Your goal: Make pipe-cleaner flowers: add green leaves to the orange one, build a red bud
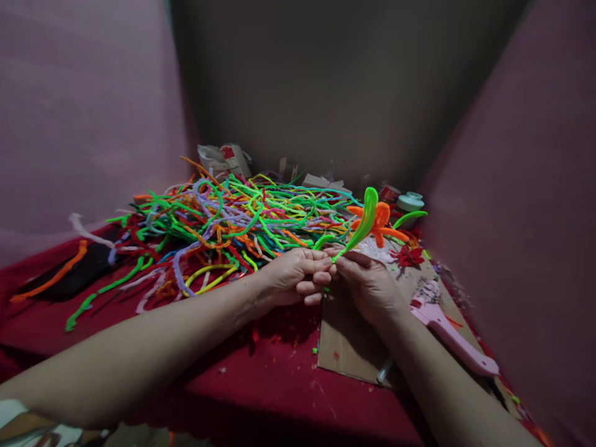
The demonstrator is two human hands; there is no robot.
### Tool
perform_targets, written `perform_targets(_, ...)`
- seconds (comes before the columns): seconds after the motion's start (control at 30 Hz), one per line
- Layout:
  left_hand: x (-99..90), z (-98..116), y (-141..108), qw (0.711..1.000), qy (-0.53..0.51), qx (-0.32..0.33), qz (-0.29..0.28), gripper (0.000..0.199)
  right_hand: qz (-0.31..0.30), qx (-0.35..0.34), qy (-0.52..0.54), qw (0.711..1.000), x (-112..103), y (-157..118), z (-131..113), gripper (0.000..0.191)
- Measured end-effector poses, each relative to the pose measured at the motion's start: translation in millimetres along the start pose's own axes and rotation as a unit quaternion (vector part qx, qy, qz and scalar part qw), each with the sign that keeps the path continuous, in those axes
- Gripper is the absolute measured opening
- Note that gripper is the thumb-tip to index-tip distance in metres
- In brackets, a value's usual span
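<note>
Both hands meet at the middle of the view, around the thin lower end of a green pipe-cleaner leaf (367,217) that curves upward. My right hand (372,285) pinches the stem between thumb and forefinger. My left hand (307,276) is closed at the same spot, thumb and forefinger on the stem's base, the other fingers curled below. Right behind the leaf shows an orange pipe-cleaner flower (382,215); whether it is joined to the leaf I cannot tell. Another green leaf tip (323,241) shows just above my left fingers.
A tangled heap of colourful pipe cleaners (223,217) spreads over the red cloth (261,385). Under my right hand lies a cardboard sheet (347,341). To the right are a pink glue gun (459,341) and a dark red flower (408,256). A lidded jar (410,202) stands behind.
</note>
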State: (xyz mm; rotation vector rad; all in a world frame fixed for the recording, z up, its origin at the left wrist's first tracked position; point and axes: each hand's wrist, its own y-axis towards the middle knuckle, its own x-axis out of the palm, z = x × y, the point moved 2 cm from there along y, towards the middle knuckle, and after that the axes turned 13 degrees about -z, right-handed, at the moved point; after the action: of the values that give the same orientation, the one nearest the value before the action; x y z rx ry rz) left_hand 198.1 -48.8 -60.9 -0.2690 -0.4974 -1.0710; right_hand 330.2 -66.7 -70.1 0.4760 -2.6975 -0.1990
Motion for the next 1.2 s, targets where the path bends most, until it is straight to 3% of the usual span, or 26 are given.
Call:
perform_targets(0.1, 4.1, 3.0, -0.2, 0.993, 0.105, 0.012, 0.046, 0.022, 0.018, -0.002, -0.003, 1.000, -0.5, 0.3, 0.3, 0.014)
perform_targets(0.17, 6.4, 4.3, -1.2, 0.967, 0.236, 0.020, 0.090, 0.024, 0.035, -0.004, -0.014, 0.999, -3.3, 0.4, 1.5, 0.015)
perform_targets(0.23, 8.2, 4.3, -2.9, 0.910, 0.392, 0.039, 0.131, 0.020, 0.050, -0.004, -0.026, 0.998, -6.3, 0.5, 2.8, 0.016)
perform_targets(0.37, 9.8, 0.3, -6.9, 0.758, 0.618, 0.098, 0.182, 0.005, 0.055, 0.012, -0.018, 0.998, -8.5, 0.7, 4.8, 0.021)
perform_targets(0.43, 8.9, -1.9, -7.8, 0.730, 0.650, 0.096, 0.189, 0.007, 0.051, 0.011, -0.015, 0.999, -8.2, 0.6, 5.4, 0.022)
perform_targets(0.7, 6.2, -1.0, -8.6, 0.731, 0.648, 0.093, 0.192, 0.011, 0.040, -0.010, -0.045, 0.998, -5.3, -1.2, 5.0, 0.019)
perform_targets(0.97, 6.5, -0.5, -8.4, 0.709, 0.669, 0.106, 0.199, 0.015, 0.044, -0.015, -0.111, 0.993, -1.0, -2.5, 0.7, 0.014)
perform_targets(1.1, 6.4, 2.6, -7.7, 0.731, 0.637, 0.133, 0.203, 0.015, 0.042, -0.014, -0.147, 0.988, -2.8, -3.0, 0.0, 0.016)
perform_targets(1.2, 7.9, 6.7, -7.1, 0.783, 0.569, 0.124, 0.218, 0.017, 0.022, -0.029, -0.178, 0.983, -2.7, -3.8, -1.8, 0.017)
